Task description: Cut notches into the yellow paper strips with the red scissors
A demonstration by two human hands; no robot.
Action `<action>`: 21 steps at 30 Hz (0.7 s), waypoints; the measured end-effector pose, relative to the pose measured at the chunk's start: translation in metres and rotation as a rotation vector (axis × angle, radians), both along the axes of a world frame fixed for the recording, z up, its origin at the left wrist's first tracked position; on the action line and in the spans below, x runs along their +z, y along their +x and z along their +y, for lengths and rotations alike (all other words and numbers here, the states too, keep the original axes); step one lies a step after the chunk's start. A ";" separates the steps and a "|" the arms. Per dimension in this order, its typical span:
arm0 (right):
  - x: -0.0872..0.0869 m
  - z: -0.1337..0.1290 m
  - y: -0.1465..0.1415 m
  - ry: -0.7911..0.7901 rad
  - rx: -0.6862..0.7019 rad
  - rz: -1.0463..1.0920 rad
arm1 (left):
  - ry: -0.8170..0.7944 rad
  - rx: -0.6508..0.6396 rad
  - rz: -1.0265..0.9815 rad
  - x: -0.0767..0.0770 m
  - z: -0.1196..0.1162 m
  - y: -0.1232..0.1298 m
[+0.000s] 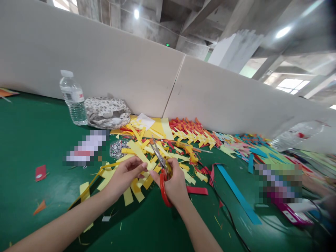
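My left hand (127,176) pinches a pale yellow paper strip (139,151) between thumb and fingertips. My right hand (173,183) grips red-handled scissors (163,189), with the metal blades pointing up and away, slightly apart near the strip. The right thumb reaches toward the strip's near end; whether it touches is unclear. Under and around both hands lie many loose yellow paper strips (128,196). Just beyond sits a clear tray of small googly eyes (118,148). A yellow glue gun (191,152), partly covered by scraps, lies right of the scissors.
Woven red and yellow paper pieces (193,131) lie against the white partition (118,63). A water bottle (73,99) and patterned pouch (107,112) stand left. Rightward are a blue strip (238,194), black cord (226,207), magenta device (292,212) and another person's blurred hand (321,199).
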State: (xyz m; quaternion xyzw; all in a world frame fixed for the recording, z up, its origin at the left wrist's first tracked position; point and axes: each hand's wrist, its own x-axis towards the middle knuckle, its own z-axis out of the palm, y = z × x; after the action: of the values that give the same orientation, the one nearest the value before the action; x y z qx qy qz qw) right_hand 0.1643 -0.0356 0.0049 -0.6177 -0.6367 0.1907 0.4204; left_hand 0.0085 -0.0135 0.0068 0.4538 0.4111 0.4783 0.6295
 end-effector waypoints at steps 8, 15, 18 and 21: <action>0.001 0.000 0.002 -0.041 0.038 -0.401 | 0.094 0.122 0.003 -0.008 0.007 -0.005; -0.001 0.000 0.000 -0.050 0.043 -0.448 | 0.132 0.147 0.021 -0.014 0.008 -0.005; -0.001 0.001 0.000 -0.049 0.038 -0.448 | 0.140 0.133 0.037 -0.011 0.006 -0.004; -0.001 0.001 0.000 -0.048 0.036 -0.446 | 0.118 0.141 0.034 -0.010 0.005 -0.004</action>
State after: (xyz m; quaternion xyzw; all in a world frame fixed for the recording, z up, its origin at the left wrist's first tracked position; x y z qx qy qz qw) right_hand 0.1639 -0.0349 0.0042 -0.6428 -0.7202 0.0718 0.2509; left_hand 0.0046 -0.0084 -0.0028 0.4681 0.4235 0.5371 0.5595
